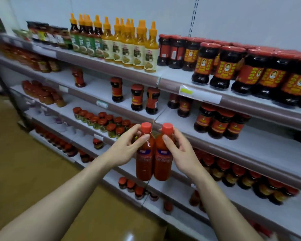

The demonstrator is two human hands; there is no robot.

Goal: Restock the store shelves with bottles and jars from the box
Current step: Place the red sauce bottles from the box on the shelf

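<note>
I have both forearms reaching up from the bottom of the view, left from about 7 o'clock, right from about 5 o'clock, converging on the middle. My left hand (127,150) pinches the neck of the left red sauce bottle (144,159), thumb on the near side just under the cap, fingers curled round the far side, wrist bent slightly upward. My right hand (181,153) mirrors it on the right red sauce bottle (163,160): thumb laid across the shoulder, fingers wrapped behind the neck. Both bottles hang upright below my fingers, held in the air in front of the shelving, their sides touching, red caps level with one another. Each has a small blue-and-white label band below the shoulder.

Beyond them, at 12 o'clock, sits the shelf edge (163,126) of the third tier. At 10 o'clock from the bottles is a cluster of small red-lidded jars (101,121). At 1 o'clock, dark jars with red labels (219,122) stand in a group, and three more dark jars (137,98) stand spaced out at 12 o'clock on the tier above. The top tier carries orange-capped squeeze bottles (122,44) at 11 o'clock and a long row of large dark jars (250,66) at 2 o'clock. The brown floor (24,162) fills 9 o'clock.
</note>
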